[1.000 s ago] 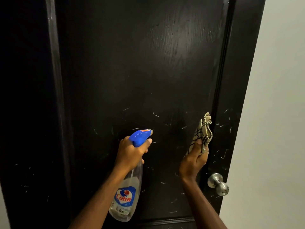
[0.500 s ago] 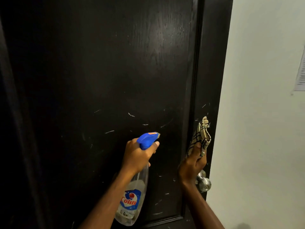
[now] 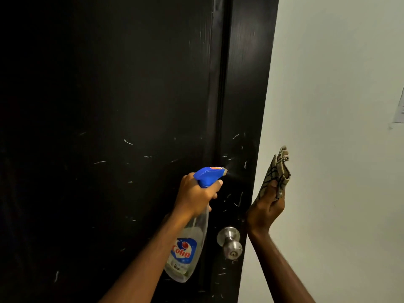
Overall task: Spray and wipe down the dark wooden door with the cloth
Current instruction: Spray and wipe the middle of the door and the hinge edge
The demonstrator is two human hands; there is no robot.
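The dark wooden door (image 3: 113,88) fills the left and middle, flecked with pale scratch marks. My left hand (image 3: 195,196) grips a clear spray bottle (image 3: 185,252) with a blue trigger head (image 3: 208,176); its nozzle points at the door's right stile and a faint mist shows at the tip. My right hand (image 3: 265,209) is raised just right of the door's edge, in front of the wall. It holds a beige cloth with a black grid pattern (image 3: 277,171), the thumb pinning it against upright fingers.
A silver round doorknob (image 3: 229,241) sticks out of the door's right stile, below the nozzle and between my two forearms. A pale wall (image 3: 338,149) runs to the right of the door, with a paper sheet (image 3: 401,108) at the frame's right edge.
The view has swung right, so the door edge and knob sit nearer the middle. My right hand with the cloth went from the door face to beside its edge. Mist now leaves the nozzle.
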